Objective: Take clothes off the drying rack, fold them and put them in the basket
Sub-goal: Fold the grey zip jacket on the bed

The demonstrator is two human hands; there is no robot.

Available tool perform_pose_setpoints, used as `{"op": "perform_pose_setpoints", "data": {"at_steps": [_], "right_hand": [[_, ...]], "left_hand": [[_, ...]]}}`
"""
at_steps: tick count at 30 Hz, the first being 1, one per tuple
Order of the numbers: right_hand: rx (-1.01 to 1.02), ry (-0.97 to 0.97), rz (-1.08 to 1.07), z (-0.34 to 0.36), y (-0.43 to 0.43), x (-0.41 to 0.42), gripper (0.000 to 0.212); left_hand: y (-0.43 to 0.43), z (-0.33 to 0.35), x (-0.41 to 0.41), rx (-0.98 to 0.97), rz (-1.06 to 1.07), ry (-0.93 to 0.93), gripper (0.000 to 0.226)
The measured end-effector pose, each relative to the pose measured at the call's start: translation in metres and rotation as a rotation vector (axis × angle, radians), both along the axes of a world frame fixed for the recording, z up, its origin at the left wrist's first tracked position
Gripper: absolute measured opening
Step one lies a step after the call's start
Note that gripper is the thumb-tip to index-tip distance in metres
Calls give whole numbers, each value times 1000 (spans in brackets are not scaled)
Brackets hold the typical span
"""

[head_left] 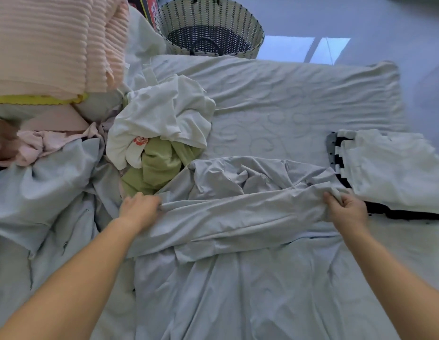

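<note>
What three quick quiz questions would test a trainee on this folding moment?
1. Which item do the left hand and right hand grip?
A) the pale grey-blue cloth garment
B) a pink ribbed towel
C) a green shirt
2. True or false: the black-and-white woven basket is heaped with folded clothes.
3. Fill in: the folded white cloth garment lies on the person's ____ side.

Key: 1 A; 2 false, its woven floor shows; 3 right.
</note>
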State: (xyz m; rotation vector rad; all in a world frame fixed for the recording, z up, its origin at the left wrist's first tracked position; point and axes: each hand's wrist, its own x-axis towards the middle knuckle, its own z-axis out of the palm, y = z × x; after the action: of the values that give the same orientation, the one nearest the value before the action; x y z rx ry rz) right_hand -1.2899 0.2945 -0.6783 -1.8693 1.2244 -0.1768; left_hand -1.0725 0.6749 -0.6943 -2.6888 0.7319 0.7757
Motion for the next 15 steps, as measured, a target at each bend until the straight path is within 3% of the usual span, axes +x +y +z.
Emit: {"op": "perform_pose_setpoints", "data": {"at_steps": [3,5,7,10,13,15], "right_hand": [[-81,91,5,-6,-7,-7,34],[-195,167,32,-6,0,-9,27],[-417,261,182,-13,15,-18,45],[-551,293,601,-27,55,-33,58],[-494,513,944,-50,76,-34,65],[-446,650,996,-59,70,-30,66]], "left_hand": [[3,-4,5,-91,98,-90,16],[5,-9,-5,-184,101,-273,25],[0,-15,-35,-329,97,-339,45],[-16,-27,-97,-426,-30,-243,59],[-37,-42,-132,-264,-88,-56,71],[-42,-53,-136,-159,-93,-10,73]]}}
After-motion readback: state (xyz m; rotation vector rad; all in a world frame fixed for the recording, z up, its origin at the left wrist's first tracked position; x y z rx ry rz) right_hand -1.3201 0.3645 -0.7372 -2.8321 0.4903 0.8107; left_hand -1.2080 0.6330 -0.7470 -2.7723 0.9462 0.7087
